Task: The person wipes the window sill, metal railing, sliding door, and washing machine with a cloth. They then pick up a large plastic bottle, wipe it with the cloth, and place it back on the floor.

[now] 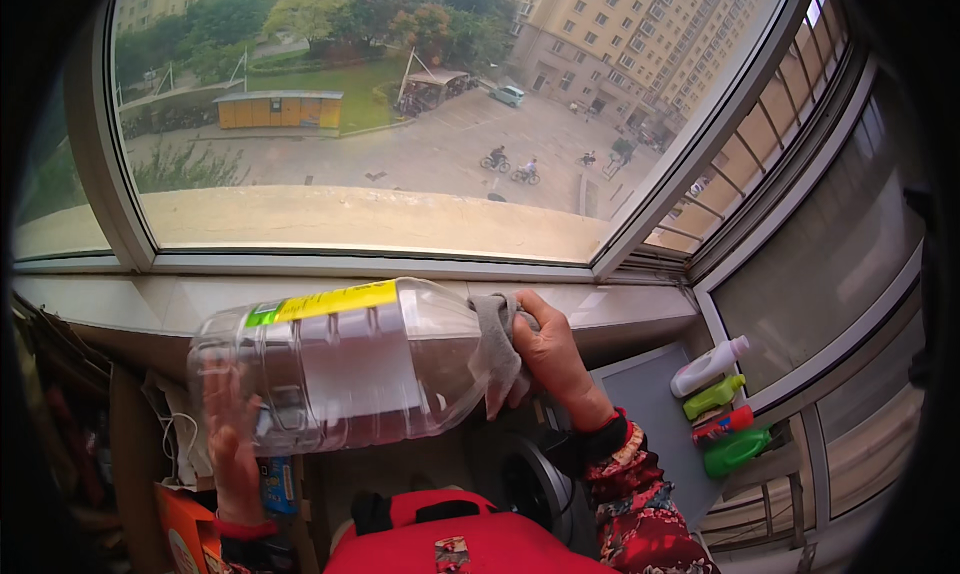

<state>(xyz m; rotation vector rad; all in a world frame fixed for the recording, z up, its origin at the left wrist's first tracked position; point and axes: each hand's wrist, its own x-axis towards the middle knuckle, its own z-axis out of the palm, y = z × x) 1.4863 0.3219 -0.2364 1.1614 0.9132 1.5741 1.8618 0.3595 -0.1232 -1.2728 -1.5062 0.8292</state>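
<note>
A large clear plastic bottle point(360, 371) with a yellow and green label lies sideways in the air before the window sill. My right hand point(551, 349) grips a grey cloth point(496, 337) around the bottle's neck end, at the right. Behind the base end at the left is my left hand point(232, 439), its fingers seen through the clear plastic and extended along the bottle. The bottle's cap or mouth is hidden by the cloth and my right hand.
Beyond the bottle runs a white window sill point(600, 317) under a large window. Several detergent bottles point(721, 418) stand on a grey surface point(649, 409) at right. A front-loading washing machine point(529, 476) is below. An orange box point(187, 533) and a blue package point(277, 484) sit at lower left.
</note>
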